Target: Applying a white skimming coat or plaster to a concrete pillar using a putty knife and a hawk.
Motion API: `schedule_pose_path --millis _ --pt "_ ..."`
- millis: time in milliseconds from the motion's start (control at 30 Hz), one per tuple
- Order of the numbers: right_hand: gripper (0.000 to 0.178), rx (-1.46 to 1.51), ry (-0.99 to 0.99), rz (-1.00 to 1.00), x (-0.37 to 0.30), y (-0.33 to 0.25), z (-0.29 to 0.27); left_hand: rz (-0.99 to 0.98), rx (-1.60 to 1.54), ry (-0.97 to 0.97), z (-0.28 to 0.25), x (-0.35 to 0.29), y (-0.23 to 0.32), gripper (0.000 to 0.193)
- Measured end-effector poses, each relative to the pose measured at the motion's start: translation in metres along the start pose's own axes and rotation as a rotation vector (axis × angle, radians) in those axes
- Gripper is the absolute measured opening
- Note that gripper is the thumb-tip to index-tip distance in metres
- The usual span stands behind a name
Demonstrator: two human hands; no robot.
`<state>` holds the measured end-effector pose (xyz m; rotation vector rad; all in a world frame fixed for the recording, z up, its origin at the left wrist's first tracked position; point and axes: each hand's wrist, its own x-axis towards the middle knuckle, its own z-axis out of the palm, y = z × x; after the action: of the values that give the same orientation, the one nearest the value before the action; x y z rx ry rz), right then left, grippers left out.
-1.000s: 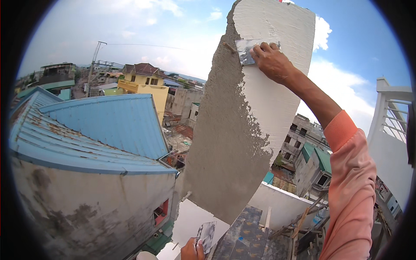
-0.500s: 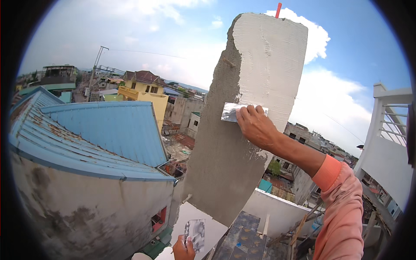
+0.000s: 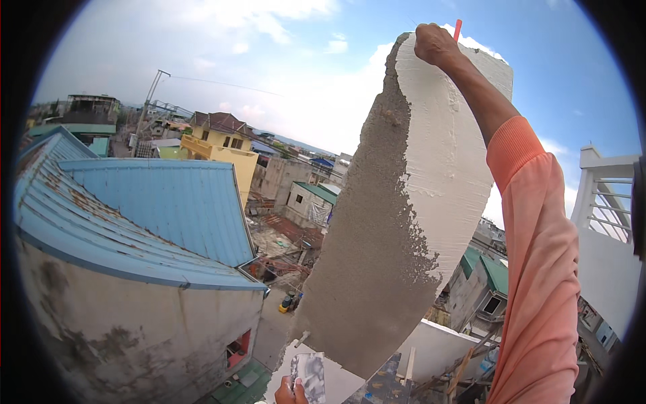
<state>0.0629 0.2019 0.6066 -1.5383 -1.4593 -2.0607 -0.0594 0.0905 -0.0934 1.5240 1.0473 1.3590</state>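
Note:
My right hand (image 3: 437, 46) is raised to the top of an upright grey cement column and closed on a flat metal putty blade, which is nearly hidden at this angle. White putty (image 3: 447, 135) coats the column's right part, with a ragged edge against bare grey cement (image 3: 356, 229). Low in the view, my left hand (image 3: 291, 391) grips a second flat metal putty blade (image 3: 311, 376), its face smeared white and grey. A white surface (image 3: 336, 385) lies behind that blade, below the cement.
A red pipe stub (image 3: 458, 29) sticks up from the column's top; a small stub (image 3: 302, 338) juts out low on its left. Rusty blue roofing (image 3: 161, 209) stands at left. A low white wall (image 3: 441, 347) and wooden pieces (image 3: 461, 370) are at lower right.
My right hand has moved up from the column's middle to its top with the blade. The column appears shifted to the right. My left hand still grips its blade low down.

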Motion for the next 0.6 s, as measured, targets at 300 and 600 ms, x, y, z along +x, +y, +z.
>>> schedule_pose_path --millis 300,600 --pt "0.033 -0.232 -0.274 0.408 0.07 -0.071 0.098 -0.017 -0.024 0.004 -0.008 0.036 -0.025 0.031" --pt "0.04 -0.535 -0.441 0.356 0.053 -0.153 0.085 0.048 -0.121 0.111 -0.014 0.048 -0.026 0.032"
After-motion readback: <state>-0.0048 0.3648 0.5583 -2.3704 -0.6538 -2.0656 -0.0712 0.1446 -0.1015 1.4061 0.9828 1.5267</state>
